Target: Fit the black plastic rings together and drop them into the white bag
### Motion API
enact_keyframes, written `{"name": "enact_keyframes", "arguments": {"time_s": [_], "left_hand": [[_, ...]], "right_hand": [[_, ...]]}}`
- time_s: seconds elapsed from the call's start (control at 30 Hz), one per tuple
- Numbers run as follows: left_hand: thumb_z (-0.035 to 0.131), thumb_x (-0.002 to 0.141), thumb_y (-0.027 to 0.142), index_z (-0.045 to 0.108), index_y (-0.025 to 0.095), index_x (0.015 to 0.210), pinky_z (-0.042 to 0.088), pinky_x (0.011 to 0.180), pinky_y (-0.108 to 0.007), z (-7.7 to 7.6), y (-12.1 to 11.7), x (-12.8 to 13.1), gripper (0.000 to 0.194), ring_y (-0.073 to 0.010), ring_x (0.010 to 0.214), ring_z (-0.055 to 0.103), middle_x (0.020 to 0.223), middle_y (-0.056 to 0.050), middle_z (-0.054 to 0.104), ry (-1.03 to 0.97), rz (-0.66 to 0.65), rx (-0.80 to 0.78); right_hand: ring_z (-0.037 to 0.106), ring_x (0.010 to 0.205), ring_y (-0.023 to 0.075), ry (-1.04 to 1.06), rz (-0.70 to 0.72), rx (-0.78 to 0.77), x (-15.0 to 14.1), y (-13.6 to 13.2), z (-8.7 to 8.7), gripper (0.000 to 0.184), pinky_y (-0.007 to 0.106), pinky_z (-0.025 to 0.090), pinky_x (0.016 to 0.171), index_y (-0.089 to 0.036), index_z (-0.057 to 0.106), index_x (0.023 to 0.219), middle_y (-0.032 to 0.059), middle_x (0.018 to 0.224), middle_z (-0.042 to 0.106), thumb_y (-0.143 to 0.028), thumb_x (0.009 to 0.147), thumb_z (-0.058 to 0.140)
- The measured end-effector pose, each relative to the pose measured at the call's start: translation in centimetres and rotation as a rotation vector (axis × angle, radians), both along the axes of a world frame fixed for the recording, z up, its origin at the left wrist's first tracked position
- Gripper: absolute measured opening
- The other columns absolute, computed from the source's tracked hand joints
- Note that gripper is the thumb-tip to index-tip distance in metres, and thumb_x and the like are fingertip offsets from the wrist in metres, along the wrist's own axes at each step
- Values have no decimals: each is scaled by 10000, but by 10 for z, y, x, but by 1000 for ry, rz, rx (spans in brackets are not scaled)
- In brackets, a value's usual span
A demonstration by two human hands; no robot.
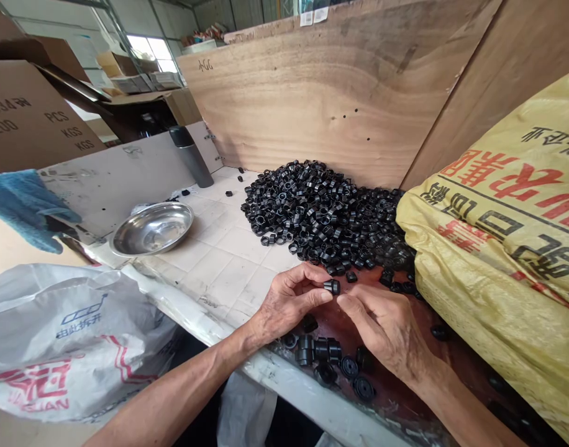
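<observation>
While the left hand [289, 297] pinches a small black part [332, 287] between thumb and fingertips, the right hand [391, 326] sits just right of it, fingers curled; cannot tell whether they grip anything. Black ring heap [307, 214] beyond, steel bowl [153, 231] far left.

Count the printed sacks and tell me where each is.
2: a yellow woven plastic sack with red and black print, right of the heaped black plastic rings; a white plastic sack with red and blue print, far left of the bare left hand. Others may be hidden.
</observation>
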State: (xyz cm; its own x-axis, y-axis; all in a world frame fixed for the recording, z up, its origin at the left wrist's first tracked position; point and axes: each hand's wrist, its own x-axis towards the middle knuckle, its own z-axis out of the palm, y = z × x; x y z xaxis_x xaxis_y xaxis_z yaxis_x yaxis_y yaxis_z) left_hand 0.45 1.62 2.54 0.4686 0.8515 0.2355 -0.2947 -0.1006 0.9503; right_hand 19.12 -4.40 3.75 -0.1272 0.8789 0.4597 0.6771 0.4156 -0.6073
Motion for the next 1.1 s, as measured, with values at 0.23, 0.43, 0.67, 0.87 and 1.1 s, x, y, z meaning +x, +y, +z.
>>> {"name": "enact_keyframes", "arguments": {"time_s": [0.23, 0.43, 0.67, 0.87, 1.1], "left_hand": [[803, 827, 214, 729, 159, 965, 509, 899, -315, 1, -1, -2, 166, -189, 992, 651, 1050, -66, 699, 1, 2, -11], [796, 837, 240, 725, 152, 976, 516, 912, -343, 0, 0, -1, 179, -204, 998, 652, 1063, -77, 688, -10, -61, -5], [761, 861, 244, 714, 155, 978, 528, 929, -344, -8, 2, -4, 154, -207, 1017, 664, 1077, -89, 700, 152, -73, 183], [735, 862, 378, 710, 157, 834, 459, 639, -232, 1, 3, -8, 224, -132, 715, 614, 825, -22, 704, 670, -235, 289], [784, 809, 402, 673, 174, 945, 462, 619, -267, -18, 15, 11, 288, -146, 660, 577, 798, -7, 661, 725, 231, 282]], "right_hand": [[582, 607, 141, 63, 29, -26, 1, -1, 6, 173, 262, 459, 587, -213, 661, 878, -8, 700, 635, -369, 945, 625], [660, 817, 166, 91, 15, 51, 1, 2, 1, 90, 270, 510, 769, -213, 664, 1003, 27, 902, 701, -262, 954, 606], [618, 549, 149, 217, -65, -373, -4, 2, 1, 235, 251, 471, 572, -216, 619, 877, -34, 580, 632, -401, 980, 518], [523, 524, 148, -152, -322, -345, 34, 17, -3, 304, 273, 359, 523, -218, 584, 658, -14, 564, 594, -429, 872, 628], [654, 776, 198, -274, -249, -112, 46, 27, -29, 223, 317, 517, 693, -192, 650, 1064, 72, 970, 655, -186, 847, 603]]}}
